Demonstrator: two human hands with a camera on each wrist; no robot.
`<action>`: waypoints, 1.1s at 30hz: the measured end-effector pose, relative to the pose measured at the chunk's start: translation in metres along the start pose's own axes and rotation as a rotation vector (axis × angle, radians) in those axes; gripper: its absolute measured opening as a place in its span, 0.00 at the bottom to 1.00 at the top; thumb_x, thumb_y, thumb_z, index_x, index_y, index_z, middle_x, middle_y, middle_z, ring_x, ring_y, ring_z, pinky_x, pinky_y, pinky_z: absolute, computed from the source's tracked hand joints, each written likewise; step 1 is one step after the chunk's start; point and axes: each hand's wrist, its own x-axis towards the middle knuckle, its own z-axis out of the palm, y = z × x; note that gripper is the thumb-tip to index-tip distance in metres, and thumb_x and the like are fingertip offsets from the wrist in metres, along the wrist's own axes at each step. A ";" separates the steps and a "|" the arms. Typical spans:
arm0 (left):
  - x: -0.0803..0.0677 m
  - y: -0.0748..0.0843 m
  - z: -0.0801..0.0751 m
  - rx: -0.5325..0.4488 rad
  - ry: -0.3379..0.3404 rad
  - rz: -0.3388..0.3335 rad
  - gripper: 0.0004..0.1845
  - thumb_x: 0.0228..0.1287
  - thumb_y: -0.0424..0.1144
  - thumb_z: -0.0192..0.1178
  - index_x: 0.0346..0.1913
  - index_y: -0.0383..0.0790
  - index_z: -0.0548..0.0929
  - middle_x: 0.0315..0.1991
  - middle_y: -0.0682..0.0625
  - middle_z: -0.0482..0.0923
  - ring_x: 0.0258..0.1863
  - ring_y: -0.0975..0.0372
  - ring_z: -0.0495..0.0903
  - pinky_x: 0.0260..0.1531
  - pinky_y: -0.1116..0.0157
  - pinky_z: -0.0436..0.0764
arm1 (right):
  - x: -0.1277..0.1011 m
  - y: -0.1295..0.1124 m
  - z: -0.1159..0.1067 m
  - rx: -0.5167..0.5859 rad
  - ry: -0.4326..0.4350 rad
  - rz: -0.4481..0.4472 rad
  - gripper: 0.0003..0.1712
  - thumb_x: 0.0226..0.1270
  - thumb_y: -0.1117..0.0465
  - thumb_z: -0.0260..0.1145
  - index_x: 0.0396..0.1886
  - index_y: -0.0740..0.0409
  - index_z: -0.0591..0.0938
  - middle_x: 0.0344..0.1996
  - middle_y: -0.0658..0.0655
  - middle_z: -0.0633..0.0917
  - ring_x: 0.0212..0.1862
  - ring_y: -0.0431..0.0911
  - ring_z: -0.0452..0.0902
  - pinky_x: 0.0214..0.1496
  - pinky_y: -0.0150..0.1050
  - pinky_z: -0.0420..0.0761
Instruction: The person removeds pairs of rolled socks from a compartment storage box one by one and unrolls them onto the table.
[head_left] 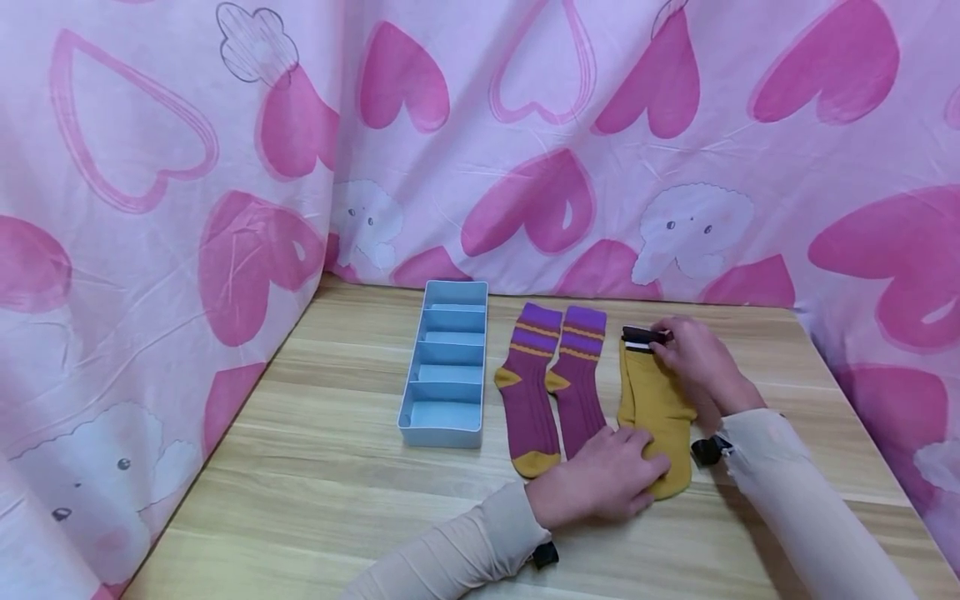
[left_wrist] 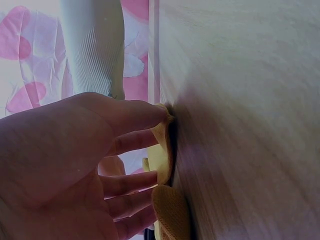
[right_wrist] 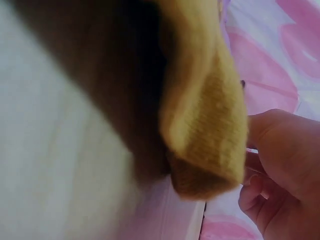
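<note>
My left hand (head_left: pixel 600 483) lies on the near end of the mustard-yellow knitted sock with a black cuff (head_left: pixel 654 408), at its toe; the fingers are bent over the fabric and press it down on the pale wooden table (head_left: pixel 322 467); in the left wrist view those fingers (left_wrist: pixel 130 142) curl against the yellow edge (left_wrist: pixel 162 155) where it meets the wood, though I cannot tell whether they pinch it or only rest on it; my right hand (head_left: pixel 693 354) is at the far end of the same sock, its fingertips closed on the black cuff (head_left: pixel 641 336); the right wrist view shows a thick fold of the yellow knit (right_wrist: pixel 205 110) close before the lens and my curled fingers (right_wrist: pixel 257 192) just right of it; the sock lies lengthwise, cuff far and toe near, towards the right of the table; just left of it lies a pair of purple socks with yellow stripes, heels and toes (head_left: pixel 551 383), side by side and flat, apart from the yellow one; left again, near the pair, stands a long light-blue plastic tray divided into compartments (head_left: pixel 446 362), its short ends near and far; pink cloth printed with hearts and white sheep (head_left: pixel 525 150) hangs behind and to both sides of the table; both my forearms wear pale sleeves (head_left: pixel 795 500).
</note>
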 end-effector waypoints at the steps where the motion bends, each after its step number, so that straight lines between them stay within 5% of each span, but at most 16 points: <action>1: 0.000 0.000 0.000 0.004 0.004 0.001 0.21 0.82 0.61 0.55 0.71 0.67 0.75 0.72 0.55 0.72 0.70 0.64 0.72 0.63 0.64 0.78 | 0.002 0.001 0.000 -0.007 0.004 0.007 0.18 0.76 0.63 0.71 0.59 0.68 0.85 0.53 0.71 0.87 0.50 0.62 0.86 0.53 0.64 0.86; 8: -0.001 -0.003 0.000 -0.022 -0.017 0.011 0.22 0.82 0.61 0.55 0.73 0.68 0.73 0.74 0.55 0.70 0.72 0.65 0.71 0.64 0.64 0.77 | 0.013 0.002 -0.001 -0.047 0.048 0.056 0.17 0.75 0.60 0.71 0.57 0.64 0.83 0.48 0.69 0.88 0.45 0.61 0.85 0.44 0.60 0.86; 14: -0.001 -0.006 -0.001 -0.022 -0.020 0.025 0.26 0.77 0.64 0.61 0.72 0.68 0.74 0.74 0.56 0.70 0.71 0.65 0.72 0.63 0.66 0.77 | 0.014 0.003 0.000 -0.075 0.097 0.101 0.15 0.78 0.51 0.70 0.39 0.58 0.82 0.33 0.60 0.79 0.33 0.54 0.74 0.29 0.44 0.71; 20: 0.001 -0.006 -0.002 -0.035 -0.042 0.023 0.27 0.74 0.65 0.63 0.71 0.68 0.75 0.74 0.58 0.70 0.70 0.66 0.72 0.62 0.66 0.77 | 0.014 0.006 0.000 -0.072 0.027 0.065 0.19 0.80 0.48 0.67 0.46 0.60 0.91 0.37 0.61 0.89 0.37 0.54 0.80 0.36 0.47 0.79; 28: 0.005 -0.007 -0.001 0.000 0.018 0.042 0.20 0.76 0.60 0.65 0.66 0.66 0.81 0.64 0.60 0.78 0.65 0.65 0.77 0.58 0.65 0.82 | 0.012 0.011 -0.001 0.027 -0.060 0.137 0.24 0.78 0.55 0.68 0.66 0.63 0.80 0.51 0.69 0.88 0.51 0.61 0.85 0.52 0.61 0.86; 33: 0.005 -0.010 -0.001 -0.030 0.046 0.042 0.15 0.76 0.58 0.66 0.60 0.66 0.83 0.56 0.63 0.80 0.60 0.67 0.80 0.54 0.66 0.82 | 0.012 0.015 0.001 0.064 -0.059 0.157 0.22 0.79 0.54 0.69 0.63 0.62 0.82 0.52 0.68 0.88 0.52 0.62 0.85 0.54 0.62 0.86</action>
